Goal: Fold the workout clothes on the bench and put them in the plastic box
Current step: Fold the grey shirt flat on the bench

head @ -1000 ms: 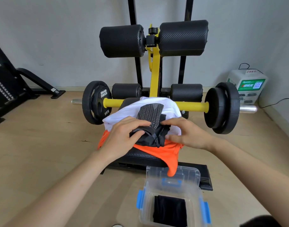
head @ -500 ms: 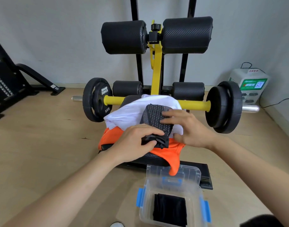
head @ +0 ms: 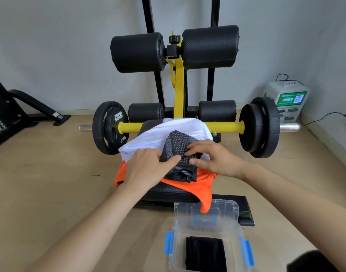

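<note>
Folding step: dark grey dotted knit garment (head: 178,152) atop clothes pile on black padded bench (head: 168,191). Left grip (head: 146,167) pinches its edge; right grip (head: 213,158) presses flat, fingers straight. Next, likely: finish fold, carry to clear blue-latched plastic box (head: 237,232).

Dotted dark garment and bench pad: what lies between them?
Head view: an orange garment and a white garment lie under the dotted dark garment, over the bench pad.
</note>
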A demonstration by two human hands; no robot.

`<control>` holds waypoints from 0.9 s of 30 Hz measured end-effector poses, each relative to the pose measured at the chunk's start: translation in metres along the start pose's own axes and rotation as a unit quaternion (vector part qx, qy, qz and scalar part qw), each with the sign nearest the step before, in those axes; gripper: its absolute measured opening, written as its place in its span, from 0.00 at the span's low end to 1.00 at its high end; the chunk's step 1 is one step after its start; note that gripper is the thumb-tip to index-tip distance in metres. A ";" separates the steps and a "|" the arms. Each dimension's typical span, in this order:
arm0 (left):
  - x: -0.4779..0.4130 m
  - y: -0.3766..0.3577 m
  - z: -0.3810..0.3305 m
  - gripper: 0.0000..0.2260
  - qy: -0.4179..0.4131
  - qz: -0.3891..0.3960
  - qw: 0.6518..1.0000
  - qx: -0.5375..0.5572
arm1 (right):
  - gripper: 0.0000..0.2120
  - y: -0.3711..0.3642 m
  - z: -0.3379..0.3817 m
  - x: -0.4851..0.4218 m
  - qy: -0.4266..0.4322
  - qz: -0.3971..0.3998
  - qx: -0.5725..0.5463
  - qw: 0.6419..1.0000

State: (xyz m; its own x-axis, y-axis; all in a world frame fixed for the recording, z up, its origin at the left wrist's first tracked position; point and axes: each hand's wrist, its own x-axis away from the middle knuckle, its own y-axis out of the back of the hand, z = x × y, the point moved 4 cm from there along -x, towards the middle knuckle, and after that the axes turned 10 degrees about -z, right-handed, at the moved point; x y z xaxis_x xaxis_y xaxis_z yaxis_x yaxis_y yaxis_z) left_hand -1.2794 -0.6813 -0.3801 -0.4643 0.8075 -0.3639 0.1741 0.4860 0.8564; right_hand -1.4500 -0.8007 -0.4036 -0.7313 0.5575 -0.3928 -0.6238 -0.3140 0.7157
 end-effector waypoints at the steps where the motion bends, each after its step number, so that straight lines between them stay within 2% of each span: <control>1: 0.000 0.000 -0.001 0.31 0.007 0.014 1.000 -0.018 | 0.14 0.001 0.000 0.000 -0.001 -0.001 -0.001 1.000; 4: 0.000 -0.002 -0.003 0.29 0.014 0.028 0.999 -0.004 | 0.15 0.001 -0.001 0.000 0.008 -0.006 0.001 1.000; 7: 0.000 -0.010 -0.004 0.19 0.019 0.031 0.995 0.090 | 0.19 0.003 -0.005 0.001 0.008 -0.031 0.004 0.999; 10: 0.003 -0.015 -0.007 0.17 0.041 0.043 0.976 0.211 | 0.30 0.015 -0.004 0.004 -0.013 -0.080 -0.019 0.997; 12: 0.004 -0.012 -0.013 0.17 0.022 0.033 0.965 0.259 | 0.40 0.026 0.002 0.005 -0.011 -0.107 -0.014 0.994; 14: 0.004 -0.007 -0.021 0.17 -0.009 0.022 0.955 0.297 | 0.46 0.038 0.011 0.008 0.021 -0.137 0.051 0.989; 16: 0.006 0.001 -0.030 0.17 -0.041 0.027 0.944 0.326 | 0.48 0.052 0.021 0.012 0.048 -0.152 0.140 0.977; 18: 0.010 0.010 -0.041 0.18 -0.088 0.047 0.936 0.337 | 0.44 0.067 0.028 0.018 0.052 -0.134 0.174 0.974; 21: 0.019 0.018 -0.052 0.20 -0.142 0.072 0.923 0.349 | 0.29 0.084 0.031 0.032 0.043 -0.072 0.155 0.984; 24: 0.030 0.023 -0.058 0.20 -0.155 0.083 0.917 0.357 | 0.15 0.092 0.027 0.056 -0.037 0.000 0.044 0.998; 27: 0.048 0.019 -0.060 0.20 -0.134 0.120 0.912 0.368 | 0.12 0.094 0.023 0.089 -0.104 0.037 -0.088 0.990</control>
State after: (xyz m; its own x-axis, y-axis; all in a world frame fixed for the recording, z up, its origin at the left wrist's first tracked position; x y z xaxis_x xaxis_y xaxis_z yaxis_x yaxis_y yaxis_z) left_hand -1.3503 -0.6538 -0.3591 -0.1251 0.9250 -0.3588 0.8242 0.2982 0.4814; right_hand -1.5670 -0.7632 -0.3584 -0.7158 0.6682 -0.2030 -0.6227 -0.4791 0.6187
